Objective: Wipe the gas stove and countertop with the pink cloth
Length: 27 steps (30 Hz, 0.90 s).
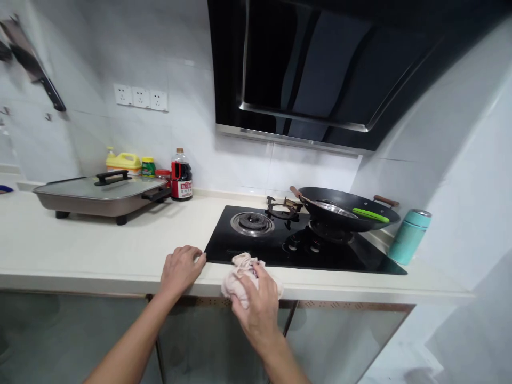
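My right hand (pixel 259 304) grips a crumpled pale pink cloth (pixel 234 285), pressed on the counter's front edge below the gas cooktop. The cloth touches the black glass cooktop (pixel 264 256) along its front side. My left hand (pixel 182 269) rests on the white counter (pixel 120 250) at the cooktop's front left corner. Its fingers are bent, with the thumb apart from them, and I see nothing held in it. The left burner (pixel 253 223) has no pot support on it. A loose black pot support (pixel 283 209) stands behind, near the wall.
A black wok (pixel 372 208) with a green-handled utensil (pixel 370 215) sits on the right burner. Beside it stands a turquoise flask (pixel 410 237). At left are a lidded electric pan (pixel 92 205) and a dark sauce bottle (pixel 182 178). A black range hood (pixel 304 69) hangs above.
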Available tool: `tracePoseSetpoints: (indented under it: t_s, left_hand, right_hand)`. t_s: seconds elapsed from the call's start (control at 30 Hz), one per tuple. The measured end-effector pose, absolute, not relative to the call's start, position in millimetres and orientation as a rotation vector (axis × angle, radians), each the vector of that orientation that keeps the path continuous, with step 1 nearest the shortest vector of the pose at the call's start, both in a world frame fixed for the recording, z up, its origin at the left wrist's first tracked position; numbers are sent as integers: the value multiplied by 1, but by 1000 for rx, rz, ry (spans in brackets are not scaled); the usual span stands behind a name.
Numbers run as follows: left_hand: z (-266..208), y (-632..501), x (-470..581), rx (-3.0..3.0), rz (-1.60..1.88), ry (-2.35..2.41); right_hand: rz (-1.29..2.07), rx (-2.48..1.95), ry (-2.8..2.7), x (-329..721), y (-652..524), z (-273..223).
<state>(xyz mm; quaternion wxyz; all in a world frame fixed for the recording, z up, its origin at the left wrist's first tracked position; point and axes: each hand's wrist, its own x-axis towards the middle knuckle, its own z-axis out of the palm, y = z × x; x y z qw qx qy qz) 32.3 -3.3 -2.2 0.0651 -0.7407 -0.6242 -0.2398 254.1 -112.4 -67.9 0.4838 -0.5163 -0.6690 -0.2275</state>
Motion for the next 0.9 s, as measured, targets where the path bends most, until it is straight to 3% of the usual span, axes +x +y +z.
tracePoseSetpoints:
  t_s: [0.2, 0.47, 0.7, 0.9]
  left_hand:
    - [-3, -1, 29, -2258, -723, -1879]
    - [0, -2, 30, -2256, -712, -1889]
    - [0, 1, 30, -2249, -675, -1903]
    - [1, -1, 36, -2221, -642, -1879]
  right_hand:
    - [-506, -1171, -1729, 300, -132, -84]
    - [-640, -1433, -1730, 471, -176, -114]
    - [-478, -1739, -1476, 625, -211, -124]
    - [-406, -1812, -1301, 654, -215, -113]
